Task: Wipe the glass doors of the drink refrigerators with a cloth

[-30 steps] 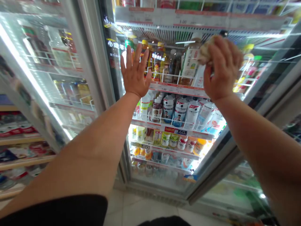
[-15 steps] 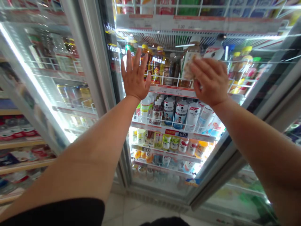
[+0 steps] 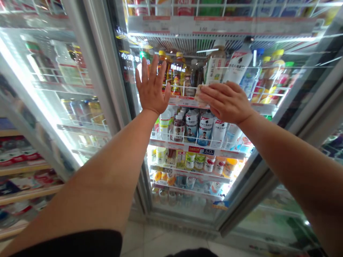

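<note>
Here, the left hand [image 3: 152,87] is flat at the glass door [image 3: 184,208], fingers spread apart, near the metal frame [image 3: 107,64] at its 9 o'clock. The right hand [image 3: 224,101], fingers together, is clamped on a cloth [image 3: 200,95] at the left hand's 3 o'clock. A gap divides the 2 hands; room runs toward 6 o'clock.

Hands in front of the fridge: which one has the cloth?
The right hand: it holds the pale, crumpled cloth. The left hand is spread wide, with no cloth showing.
</note>
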Available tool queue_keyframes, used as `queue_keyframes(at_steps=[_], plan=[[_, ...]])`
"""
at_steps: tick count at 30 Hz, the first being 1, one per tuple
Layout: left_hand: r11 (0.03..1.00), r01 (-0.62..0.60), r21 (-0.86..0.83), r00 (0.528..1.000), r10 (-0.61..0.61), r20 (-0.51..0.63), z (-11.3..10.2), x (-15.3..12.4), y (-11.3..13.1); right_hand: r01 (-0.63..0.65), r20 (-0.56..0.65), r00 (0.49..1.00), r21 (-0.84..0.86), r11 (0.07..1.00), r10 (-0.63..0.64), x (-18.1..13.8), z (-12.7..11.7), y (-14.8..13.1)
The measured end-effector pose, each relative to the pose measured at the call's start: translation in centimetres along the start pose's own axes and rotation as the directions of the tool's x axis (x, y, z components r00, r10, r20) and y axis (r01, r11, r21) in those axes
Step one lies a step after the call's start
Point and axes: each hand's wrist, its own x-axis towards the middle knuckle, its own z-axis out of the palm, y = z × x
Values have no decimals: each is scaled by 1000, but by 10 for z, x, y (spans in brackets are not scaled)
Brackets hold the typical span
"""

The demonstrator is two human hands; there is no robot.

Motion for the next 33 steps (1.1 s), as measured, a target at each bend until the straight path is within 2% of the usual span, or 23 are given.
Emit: queue_keyframes(at_steps=[2,4,5,6,7,9,11,12,14,16,17,18,20,22,23,24,26,28,29,30,31,33], plan=[[1000,7,9,1000,-7,-5,-4,-2,3,-128,-150,981,-35,991,122,-1,2,0],[1000,2,13,1000,-1,-13,-6,-3,5,-311,-332,901,-50,949,278,-3,5,1],[1000,-5,16,1000,5,-18,-7,-3,6,-353,-371,875,-50,934,311,-3,6,1],[1000,-11,21,1000,11,-25,-7,-3,6,-349,-360,881,-54,936,308,-4,7,1],[1000,-14,26,1000,15,-25,-7,-3,5,-302,-303,914,-59,952,271,-4,7,-1],[1000,-7,29,1000,8,-26,-4,-2,3,-145,-137,981,-48,988,138,-3,7,-4],[1000,4,29,1000,-3,-13,-1,-1,1,-68,-57,996,-20,997,67,-3,7,-7],[1000,5,27,1000,-5,-7,1,-1,0,-92,-84,992,-15,996,91,-3,7,-7],[1000,-1,32,1000,1,2,2,0,-1,-236,-239,944,-12,972,226,-2,9,-6],[999,-2,38,1000,2,7,1,0,1,-385,-400,845,7,923,355,-3,13,-3],[999,0,33,1000,0,5,0,0,1,-424,-437,812,14,906,387,-3,14,-3],[1000,2,23,1000,-3,3,-1,-1,2,-433,-436,809,11,902,394,-3,15,-3],[1000,-2,-1,1000,2,-1,0,-1,1,-363,-335,880,-20,931,336,-3,14,-7],[1000,-18,-19,1000,18,-21,3,0,-2,-216,-185,961,-45,975,204,-4,13,-11],[999,-26,-19,999,26,-31,5,1,-4,-150,-133,981,-45,988,143,-5,12,-13],[999,-32,-16,999,32,-39,7,1,-5,-114,-116,987,-41,993,108,-5,12,-14],[999,-34,-7,998,34,-47,8,1,-7,-171,-192,968,-25,985,163,-5,13,-12],[1000,-23,-14,999,23,-33,5,0,-5,-329,-347,884,18,944,314,-6,16,-8],[1000,-18,-22,999,17,-28,3,-1,-3,-387,-404,836,45,921,371,-5,18,-6],[1000,-14,-25,1000,14,-21,0,-2,-1,-411,-428,812,63,910,397,-5,18,-6],[1000,-12,-18,1000,12,-19,-2,-3,1,-397,-413,824,65,916,387,-4,18,-6],[1000,-15,26,999,16,-32,-4,-4,3,-277,-288,917,37,960,275,-3,16,-9]])
